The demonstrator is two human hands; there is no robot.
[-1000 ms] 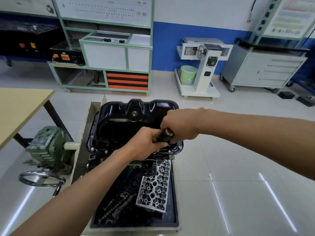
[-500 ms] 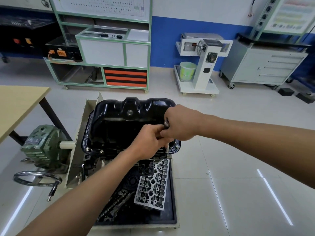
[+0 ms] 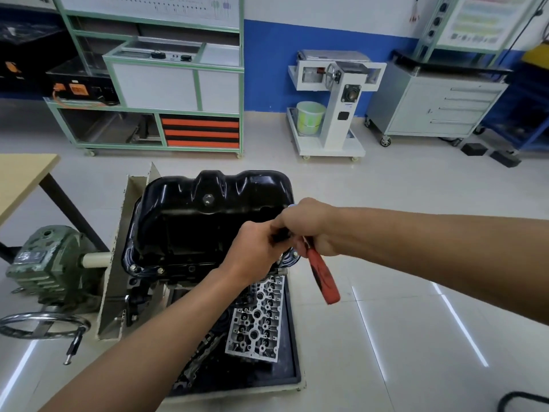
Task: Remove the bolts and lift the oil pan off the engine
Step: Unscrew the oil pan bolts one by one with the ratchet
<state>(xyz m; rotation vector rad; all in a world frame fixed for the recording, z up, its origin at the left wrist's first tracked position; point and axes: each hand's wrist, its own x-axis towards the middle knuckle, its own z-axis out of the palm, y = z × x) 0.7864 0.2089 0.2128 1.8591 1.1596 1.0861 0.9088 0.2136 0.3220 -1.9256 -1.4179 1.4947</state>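
The glossy black oil pan (image 3: pixel 190 221) sits on the engine on a stand, with bolts (image 3: pixel 160 270) showing along its near flange. My right hand (image 3: pixel 309 226) grips a wrench with a red handle (image 3: pixel 322 276) over the pan's near right corner; the handle points down and to the right. My left hand (image 3: pixel 255 248) is curled around the dark head of the same tool, right against my right hand. The bolt under the tool is hidden by both hands.
A black drip tray (image 3: pixel 292 337) below the engine holds a grey cylinder head (image 3: pixel 257 322) and other parts. A green gearbox (image 3: pixel 44 263) and steel handwheel (image 3: pixel 41 324) stand at the left, next to a wooden table (image 3: pixel 20 179). Cabinets and carts line the far wall.
The wrench has swung round so its red handle now sticks out below my right hand. Both hands stay at the pan's near right corner.
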